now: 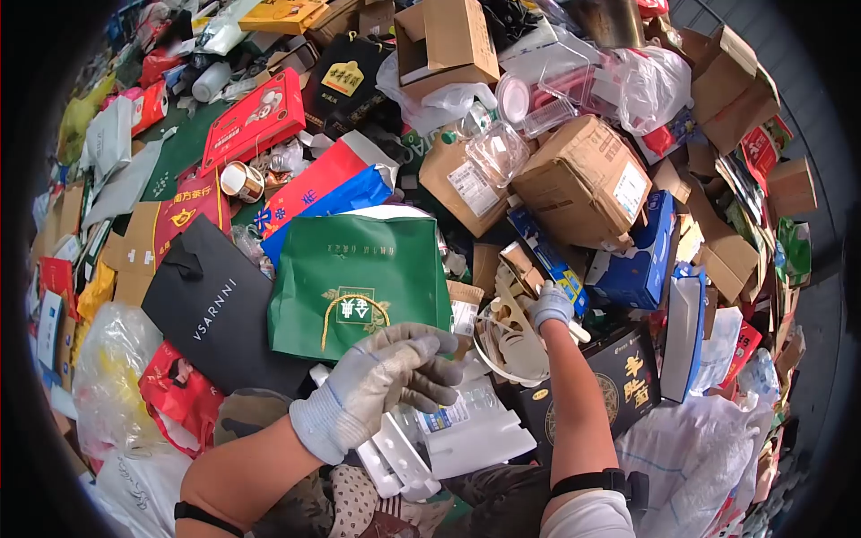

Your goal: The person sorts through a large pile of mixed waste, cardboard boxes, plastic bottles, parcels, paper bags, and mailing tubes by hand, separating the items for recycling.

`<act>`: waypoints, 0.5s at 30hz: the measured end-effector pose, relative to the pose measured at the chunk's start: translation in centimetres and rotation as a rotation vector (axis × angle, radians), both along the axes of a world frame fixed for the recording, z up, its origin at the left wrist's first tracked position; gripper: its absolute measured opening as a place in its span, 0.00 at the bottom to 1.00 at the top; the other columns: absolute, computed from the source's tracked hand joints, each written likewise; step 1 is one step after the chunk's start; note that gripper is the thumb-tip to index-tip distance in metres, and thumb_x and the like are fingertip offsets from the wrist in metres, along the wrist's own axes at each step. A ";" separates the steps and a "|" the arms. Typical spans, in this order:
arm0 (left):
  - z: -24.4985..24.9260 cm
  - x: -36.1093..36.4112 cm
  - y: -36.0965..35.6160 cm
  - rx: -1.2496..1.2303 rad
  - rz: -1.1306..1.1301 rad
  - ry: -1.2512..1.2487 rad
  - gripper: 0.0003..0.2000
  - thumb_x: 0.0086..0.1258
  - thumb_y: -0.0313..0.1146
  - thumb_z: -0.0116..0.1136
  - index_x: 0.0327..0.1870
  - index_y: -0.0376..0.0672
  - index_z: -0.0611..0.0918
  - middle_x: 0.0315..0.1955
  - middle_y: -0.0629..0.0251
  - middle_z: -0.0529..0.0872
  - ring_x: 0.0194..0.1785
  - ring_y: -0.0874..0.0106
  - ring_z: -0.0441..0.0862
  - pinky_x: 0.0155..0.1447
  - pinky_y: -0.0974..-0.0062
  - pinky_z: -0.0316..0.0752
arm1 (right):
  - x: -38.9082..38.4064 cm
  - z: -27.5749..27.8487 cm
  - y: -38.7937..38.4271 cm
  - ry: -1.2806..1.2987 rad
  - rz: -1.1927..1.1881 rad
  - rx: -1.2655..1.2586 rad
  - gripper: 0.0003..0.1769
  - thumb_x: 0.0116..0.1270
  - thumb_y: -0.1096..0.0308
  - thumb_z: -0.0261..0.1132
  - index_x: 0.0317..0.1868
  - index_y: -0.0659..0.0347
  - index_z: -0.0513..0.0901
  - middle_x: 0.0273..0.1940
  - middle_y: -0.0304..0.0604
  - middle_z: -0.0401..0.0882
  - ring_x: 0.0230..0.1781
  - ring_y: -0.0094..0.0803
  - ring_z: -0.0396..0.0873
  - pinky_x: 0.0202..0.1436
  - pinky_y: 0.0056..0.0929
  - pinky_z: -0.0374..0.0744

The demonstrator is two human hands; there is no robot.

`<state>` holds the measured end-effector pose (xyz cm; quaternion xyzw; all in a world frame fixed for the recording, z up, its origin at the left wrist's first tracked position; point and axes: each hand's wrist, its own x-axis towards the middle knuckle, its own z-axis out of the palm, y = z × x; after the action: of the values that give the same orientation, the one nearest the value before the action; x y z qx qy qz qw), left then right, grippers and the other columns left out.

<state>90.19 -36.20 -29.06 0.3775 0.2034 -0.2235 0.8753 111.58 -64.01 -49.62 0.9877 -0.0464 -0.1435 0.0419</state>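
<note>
My left hand (386, 375), in a pale work glove, hovers over white foam pieces (475, 435) near my lap, its fingers apart and nothing in them. Just beyond it lies a green paper bag (359, 278) with a yellow cord handle. My right hand (551, 305), also gloved, reaches down at a cream plastic item (516, 336); its fingertips are mostly hidden, so its grip is unclear. Beside that hand are a narrow brown carton (523, 267) and a long blue box (549, 255). Under my right forearm is a black box (619, 377) with gold lettering.
Mixed waste surrounds me. A dark paper bag (211, 305) and a red flat box (256, 118) lie left. Ahead are a large cardboard box (583, 179) and clear plastic containers (496, 152). A blue box (637, 255) and a white woven sack (691, 457) lie right.
</note>
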 end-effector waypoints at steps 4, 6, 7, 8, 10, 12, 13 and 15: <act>-1.5 1.6 0.3 0.003 0.052 0.037 0.13 0.69 0.35 0.50 0.49 0.36 0.72 0.34 0.54 0.82 0.34 0.64 0.83 0.36 0.73 0.80 | 3.8 -5.6 -1.7 -0.141 0.169 -0.080 0.21 0.54 0.56 0.65 0.46 0.57 0.76 0.49 0.46 0.77 0.52 0.41 0.75 0.52 0.38 0.76; -1.3 2.2 0.1 0.002 0.042 0.051 0.14 0.69 0.36 0.51 0.49 0.37 0.72 0.34 0.55 0.82 0.33 0.65 0.83 0.35 0.73 0.79 | 3.5 -4.0 -2.3 -0.192 0.162 -0.015 0.17 0.55 0.58 0.64 0.42 0.56 0.78 0.46 0.46 0.78 0.50 0.41 0.76 0.50 0.39 0.76; -1.2 2.4 0.1 -0.004 0.021 0.043 0.14 0.69 0.36 0.51 0.49 0.37 0.72 0.34 0.55 0.82 0.33 0.65 0.83 0.36 0.72 0.79 | 3.3 -2.0 -2.7 -0.178 0.164 -0.021 0.16 0.55 0.57 0.64 0.41 0.56 0.78 0.45 0.46 0.79 0.48 0.41 0.77 0.48 0.39 0.77; -1.1 2.6 0.0 -0.013 0.001 0.031 0.14 0.68 0.36 0.52 0.49 0.37 0.73 0.34 0.56 0.82 0.33 0.65 0.83 0.36 0.72 0.79 | 3.1 -0.1 -2.9 -0.168 0.168 -0.030 0.15 0.55 0.57 0.63 0.40 0.55 0.78 0.43 0.47 0.80 0.47 0.42 0.78 0.47 0.40 0.77; -1.0 2.8 0.0 0.002 -0.033 -0.002 0.14 0.68 0.36 0.52 0.49 0.39 0.73 0.34 0.58 0.82 0.34 0.67 0.83 0.37 0.73 0.78 | 3.3 2.5 -5.3 -0.255 0.253 -0.050 0.14 0.57 0.55 0.62 0.39 0.54 0.77 0.37 0.46 0.81 0.42 0.43 0.79 0.45 0.39 0.77; -1.1 2.9 -0.1 0.016 -0.040 -0.020 0.14 0.68 0.36 0.53 0.50 0.39 0.73 0.34 0.59 0.82 0.35 0.68 0.83 0.38 0.74 0.78 | 2.0 7.5 -6.6 -0.358 0.281 0.036 0.13 0.59 0.56 0.60 0.36 0.56 0.77 0.32 0.48 0.81 0.37 0.45 0.80 0.41 0.41 0.76; -1.1 3.0 -0.1 0.056 -0.044 -0.024 0.13 0.68 0.35 0.52 0.49 0.40 0.73 0.35 0.61 0.81 0.36 0.70 0.82 0.38 0.77 0.77 | 0.9 10.4 -7.0 -0.385 0.298 0.090 0.13 0.59 0.56 0.60 0.36 0.57 0.77 0.32 0.49 0.81 0.35 0.47 0.79 0.40 0.42 0.76; -1.8 3.0 -0.2 0.156 -0.037 -0.090 0.17 0.67 0.38 0.55 0.52 0.39 0.72 0.38 0.61 0.81 0.41 0.70 0.81 0.43 0.73 0.76 | -0.9 13.7 -8.6 -0.420 0.233 0.350 0.12 0.61 0.59 0.62 0.37 0.59 0.79 0.29 0.48 0.81 0.30 0.38 0.81 0.36 0.34 0.76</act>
<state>93.21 -36.39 -30.87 0.4581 0.1735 -0.2057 0.8472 110.67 -72.64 -35.96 0.9866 0.0853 0.0641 -0.1234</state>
